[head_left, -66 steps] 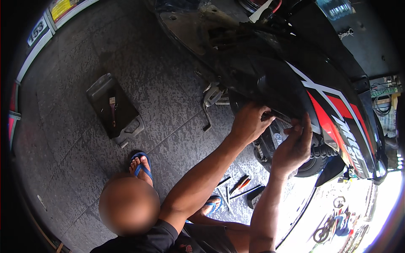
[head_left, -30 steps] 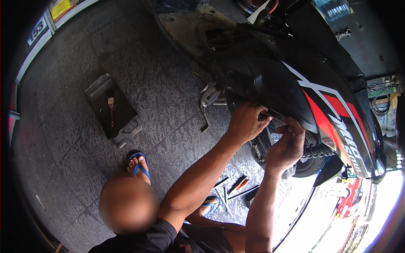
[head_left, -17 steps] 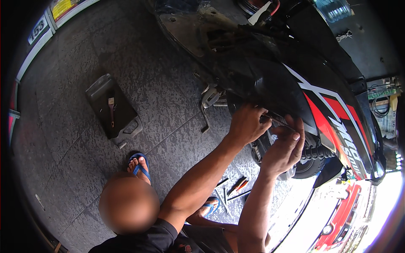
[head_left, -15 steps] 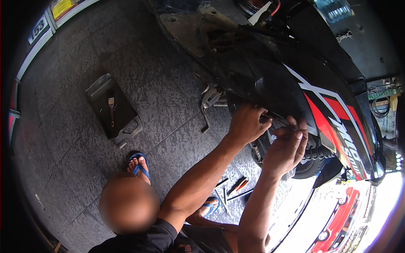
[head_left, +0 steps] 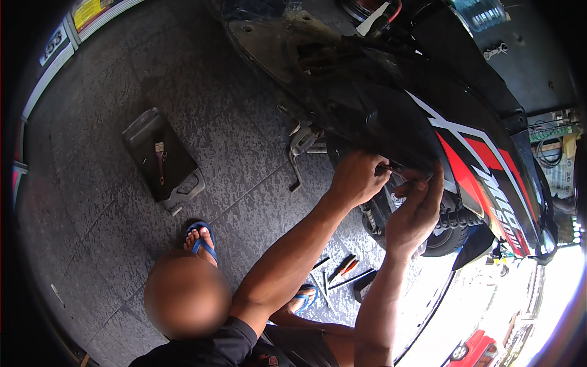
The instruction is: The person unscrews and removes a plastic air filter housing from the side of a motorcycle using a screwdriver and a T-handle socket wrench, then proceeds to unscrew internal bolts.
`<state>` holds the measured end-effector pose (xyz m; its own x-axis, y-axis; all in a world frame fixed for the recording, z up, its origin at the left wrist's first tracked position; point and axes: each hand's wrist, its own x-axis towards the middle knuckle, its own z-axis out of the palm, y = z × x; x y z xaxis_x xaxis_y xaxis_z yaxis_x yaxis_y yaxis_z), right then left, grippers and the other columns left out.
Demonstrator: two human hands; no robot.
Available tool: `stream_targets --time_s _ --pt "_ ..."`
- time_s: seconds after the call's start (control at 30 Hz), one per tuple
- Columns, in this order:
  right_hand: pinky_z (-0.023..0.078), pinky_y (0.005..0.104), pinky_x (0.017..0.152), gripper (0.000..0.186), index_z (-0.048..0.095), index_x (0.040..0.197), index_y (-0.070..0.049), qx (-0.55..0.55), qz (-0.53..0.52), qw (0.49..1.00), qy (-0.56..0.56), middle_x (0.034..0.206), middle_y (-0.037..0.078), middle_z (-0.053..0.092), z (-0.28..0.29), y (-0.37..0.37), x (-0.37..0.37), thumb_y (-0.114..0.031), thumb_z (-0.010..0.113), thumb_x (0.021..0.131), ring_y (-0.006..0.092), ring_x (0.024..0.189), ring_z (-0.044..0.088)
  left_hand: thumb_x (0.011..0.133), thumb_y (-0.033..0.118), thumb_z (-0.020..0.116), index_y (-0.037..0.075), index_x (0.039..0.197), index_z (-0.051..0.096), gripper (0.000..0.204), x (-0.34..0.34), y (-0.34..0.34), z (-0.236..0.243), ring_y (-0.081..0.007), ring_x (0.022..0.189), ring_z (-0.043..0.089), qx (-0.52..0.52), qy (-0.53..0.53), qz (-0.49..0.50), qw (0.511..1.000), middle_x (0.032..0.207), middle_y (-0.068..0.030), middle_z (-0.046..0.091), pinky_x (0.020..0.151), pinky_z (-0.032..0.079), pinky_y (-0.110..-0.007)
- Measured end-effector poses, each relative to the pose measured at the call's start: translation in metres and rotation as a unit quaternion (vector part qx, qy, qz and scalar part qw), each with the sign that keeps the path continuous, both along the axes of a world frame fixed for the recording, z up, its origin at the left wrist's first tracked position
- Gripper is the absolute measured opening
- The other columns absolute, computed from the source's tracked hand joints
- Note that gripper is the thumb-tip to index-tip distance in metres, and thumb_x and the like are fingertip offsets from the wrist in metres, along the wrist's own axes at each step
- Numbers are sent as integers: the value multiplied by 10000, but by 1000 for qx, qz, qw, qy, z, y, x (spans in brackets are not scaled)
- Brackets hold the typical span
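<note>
Both arms reach up to the lower edge of a scooter's black side panel (head_left: 391, 122), which carries red and white graphics. My left hand (head_left: 362, 177) is closed in a pinch at that edge, around a small dark piece I cannot make out. Just right of it, my right hand (head_left: 416, 211) has thumb and fingers curled together under the panel, the index finger pointing up along it. What lies between its fingertips is hidden. Below the hands are the shock absorber spring (head_left: 451, 221) and rear wheel (head_left: 446, 243).
On the dark tiled floor, a grey tray (head_left: 177, 186) holds a paintbrush (head_left: 160, 162). Orange-handled pliers (head_left: 348, 267) and several metal tools lie below my hands. A metal pedal lever (head_left: 296, 168) juts from the scooter. My feet wear blue flip-flops (head_left: 206, 246).
My right hand has shifted slightly, its index finger now stretched further up against the panel. My left hand stays nearly in place. Outside, the red car has moved lower in the view.
</note>
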<state>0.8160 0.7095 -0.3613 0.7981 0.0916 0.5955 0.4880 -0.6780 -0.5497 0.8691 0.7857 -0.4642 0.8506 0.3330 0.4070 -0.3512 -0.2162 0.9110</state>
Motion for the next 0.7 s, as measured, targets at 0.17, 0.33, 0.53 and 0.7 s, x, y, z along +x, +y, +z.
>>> stream_targets --time_s 0.17,0.33,0.53,0.7 --pt "481 265 601 413 490 1408 -26 -117 3 993 -29 895 64 674 5 -10 11 -60 377 1012 103 656 584 793 160 744 58 903 722 152 2 2 4 -310 820 690 20 1 -7 1000 842 -130 720 780 538 -415" --pt "490 261 624 413 578 1321 -37 -122 47 988 -79 889 63 654 -3 -14 16 8 363 972 104 667 577 824 115 718 64 933 718 120 2 2 0 -298 823 699 10 -19 -40 999 860 -108 728 788 547 -394" --pt "489 255 648 314 633 1141 -46 -101 54 990 -80 918 59 640 -8 -15 15 54 416 936 116 665 577 848 216 735 85 939 719 161 4 3 -3 -299 783 698 -43 -124 -41 990 818 -108 723 721 546 -411" --pt "509 279 691 240 642 1082 -36 -118 46 980 -155 969 98 647 -14 -14 17 40 479 923 173 729 620 849 229 737 81 964 733 188 4 7 -2 -276 795 718 -34 -75 -63 995 860 -113 735 714 564 -372"
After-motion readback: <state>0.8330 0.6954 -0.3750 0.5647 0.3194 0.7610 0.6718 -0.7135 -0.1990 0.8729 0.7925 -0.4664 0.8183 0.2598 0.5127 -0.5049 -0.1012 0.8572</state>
